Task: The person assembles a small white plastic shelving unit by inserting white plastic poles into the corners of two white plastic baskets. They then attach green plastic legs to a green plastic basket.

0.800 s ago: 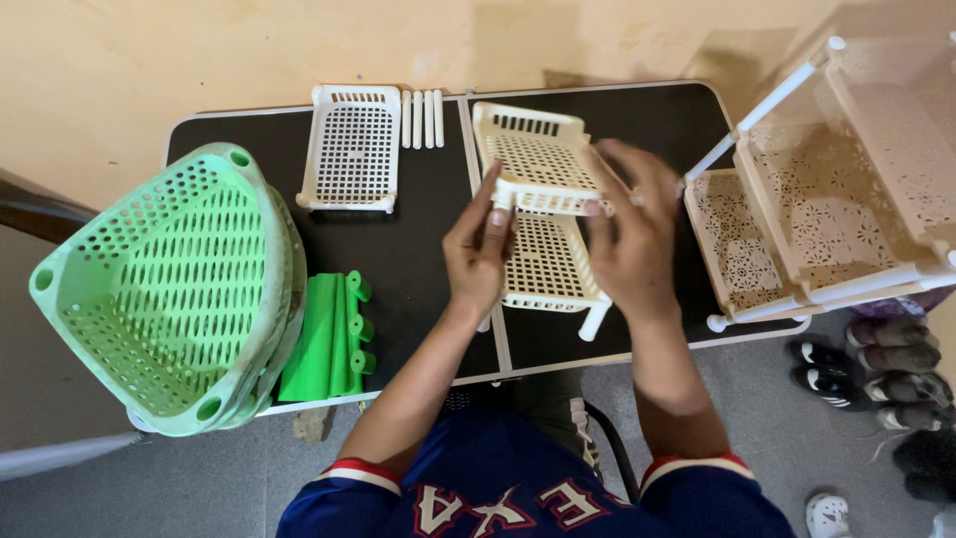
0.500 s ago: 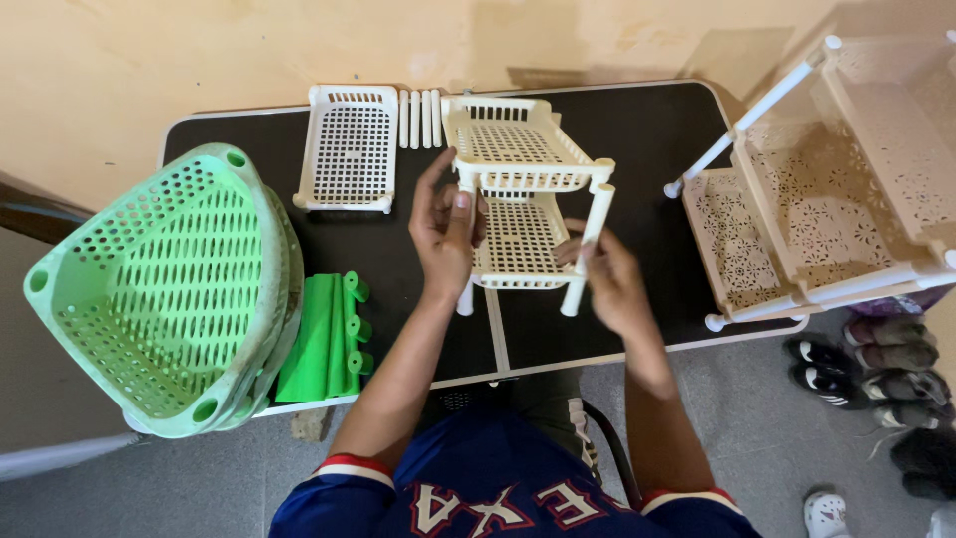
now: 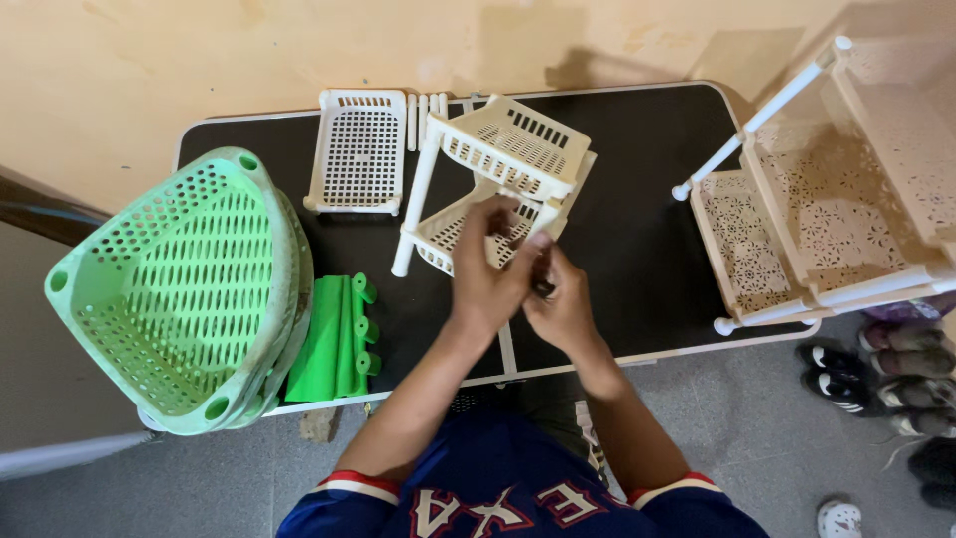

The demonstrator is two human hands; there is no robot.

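Cream plastic makes up the small two-level rack [image 3: 503, 184] that stands near the middle of the black table [image 3: 637, 209]. It has two holey trays, one above the other, joined by thin white posts. The left hand [image 3: 488, 279] is closed on the near edge of the lower tray. The right hand [image 3: 560, 304] sits just beside it, fingers curled in — on the tray corner or on some small part, I cannot tell which.

It looks light and easy to lift, but a bit wobbly, since the posts only push into the corners. The plastic is stiff and smooth, so it could slip. A good place to hold looks like a tray rim or a corner by a post, not the thin mesh.

A loose cream tray [image 3: 360, 149] lies flat just to the left, with spare white posts [image 3: 426, 105] beside it at the far edge. Farther left, big green baskets [image 3: 184, 289] stick out over the table's left edge, and green flat parts [image 3: 334, 339] lie near them. On the right, a tall cream rack [image 3: 836, 189] leans over the right edge. Bare table shows between the two racks — that is the best open room.
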